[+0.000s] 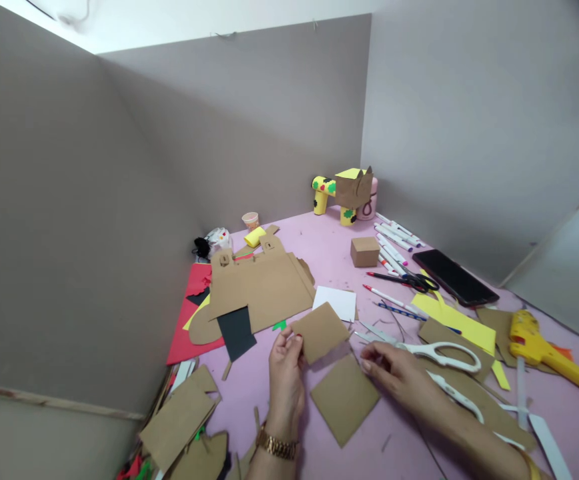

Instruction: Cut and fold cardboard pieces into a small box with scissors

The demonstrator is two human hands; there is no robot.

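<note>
My left hand [288, 363] pinches a rectangular piece of brown cardboard [321, 333] by its left edge, holding it tilted above the pink tabletop. Below it lies a square cardboard piece [344, 400], flat on the table. My right hand [394, 373] hovers by that square's right corner, fingers curved and slightly apart, with nothing seen in them. White-handled scissors [452, 353] lie just beyond and beside this hand, partly hidden by it. A white paper square [334, 303] rests behind the held piece.
A large cardboard cutout [254, 283] lies back left, with a black paper piece [237, 333] on it. Cardboard scraps [179, 413] pile front left. To the right are a yellow glue gun [524, 337], a phone [452, 275], markers [394, 237] and black scissors [422, 283]. A small cardboard box [364, 252] stands behind.
</note>
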